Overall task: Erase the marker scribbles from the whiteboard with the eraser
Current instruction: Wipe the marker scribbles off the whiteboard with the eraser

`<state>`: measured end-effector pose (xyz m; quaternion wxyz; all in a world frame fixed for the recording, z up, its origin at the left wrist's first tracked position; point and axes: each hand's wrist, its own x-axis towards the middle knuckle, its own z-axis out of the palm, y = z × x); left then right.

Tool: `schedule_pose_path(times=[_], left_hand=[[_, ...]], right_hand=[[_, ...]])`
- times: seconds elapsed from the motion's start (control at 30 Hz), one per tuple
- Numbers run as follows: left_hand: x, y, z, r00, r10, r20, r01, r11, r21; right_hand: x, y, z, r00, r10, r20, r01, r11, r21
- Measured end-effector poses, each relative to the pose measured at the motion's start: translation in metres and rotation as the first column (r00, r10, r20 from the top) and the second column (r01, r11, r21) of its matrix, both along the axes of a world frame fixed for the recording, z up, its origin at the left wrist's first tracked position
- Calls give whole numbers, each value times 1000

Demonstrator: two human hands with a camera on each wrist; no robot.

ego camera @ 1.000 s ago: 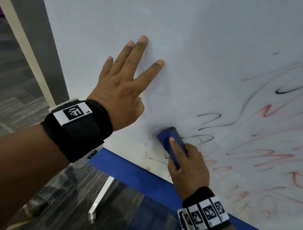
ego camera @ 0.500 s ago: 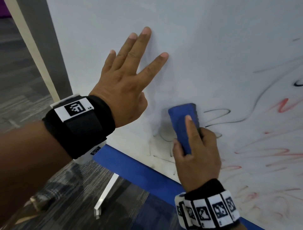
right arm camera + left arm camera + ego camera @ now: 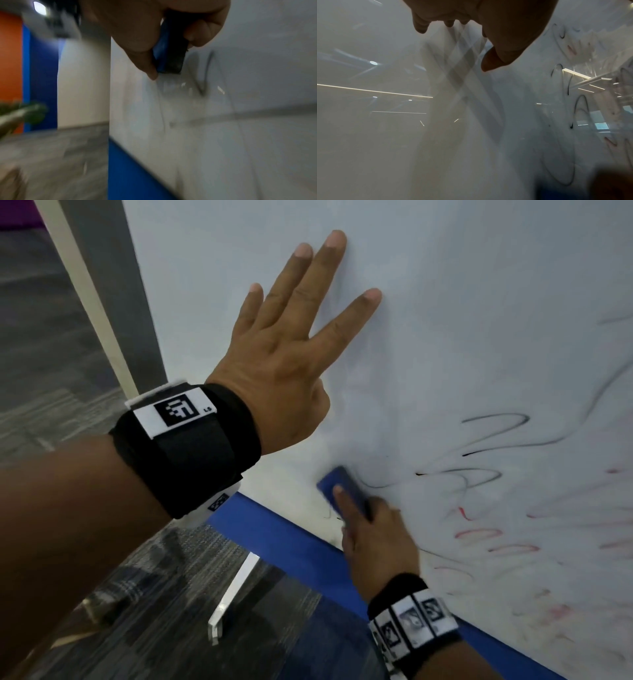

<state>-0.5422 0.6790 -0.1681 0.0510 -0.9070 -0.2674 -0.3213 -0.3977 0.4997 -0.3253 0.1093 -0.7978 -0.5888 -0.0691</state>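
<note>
**Eraser held against the lower left of the whiteboard**

Nearest the head camera, two forearms are seen, each wrapped in a black wristband point(image 3: 191, 446) carrying printed square markers. Below them, grey patterned carpet point(image 3: 144, 611) is laid across the floor, and a white stand foot point(image 3: 233, 601) is set on it under the board.

The right hand point(image 3: 376, 542) is clamped on a blue eraser point(image 3: 342, 487): the index finger is laid along its back, and in the right wrist view the thumb and the other fingers are seen pinching its sides, with the dark felt face point(image 3: 175, 54) turned to the board. The eraser is pressed to the whiteboard point(image 3: 462, 302) just above the blue bottom edge strip point(image 3: 281, 532), at the left end of the marker scribbles point(image 3: 486, 474).

The left hand point(image 3: 284, 364) is laid flat on the board above and left of the eraser, with fingers straight and spread apart; nothing is held.

Black loops are drawn just right of the eraser, and red strokes, some smeared, are spread lower and further right. The board around the left hand is wiped to a pale grey haze. Ceiling light strips are mirrored in the glossy surface in the left wrist view.

Beyond the board's left edge, a grey wall with a cream post point(image 3: 85, 292) is seen. In the blurred right wrist view, an orange and blue wall point(image 3: 25, 67) and green leaves point(image 3: 20, 112) are made out.
</note>
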Motion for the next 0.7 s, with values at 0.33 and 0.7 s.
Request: schedule_pose_path(times=[0.33,0.7], left_hand=[[1,3,-5,1000,18,-4,-18,999,42],[1,5,-5,1000,24,-14,-23,999,43]], right_hand=[[4,-1,35,997,-55,-58,72,927,367],[10,-20,15,998,-63,-29,70,924,377]])
